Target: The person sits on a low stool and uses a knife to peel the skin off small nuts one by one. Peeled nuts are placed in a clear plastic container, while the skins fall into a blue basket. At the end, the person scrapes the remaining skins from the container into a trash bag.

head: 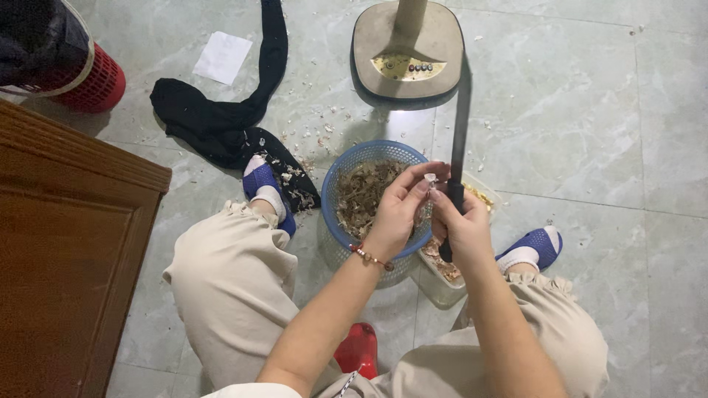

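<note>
Indoors, pale tiled floor, blue basket, fan base

even, cool indoor light, soft glare on the floor tiles, short shadows, slightly soft focus.

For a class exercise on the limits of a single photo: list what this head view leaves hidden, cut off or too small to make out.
- Small pale piece between the fingertips: too small to identify.
- Knife handle: hidden inside the right hand.
- Clear tub: mostly hidden behind both hands.
- Blue basket contents: the left hand covers part of them.
- Fan base: its pole is cut off by the top edge.
- Red stool: hidden between the legs.
</note>
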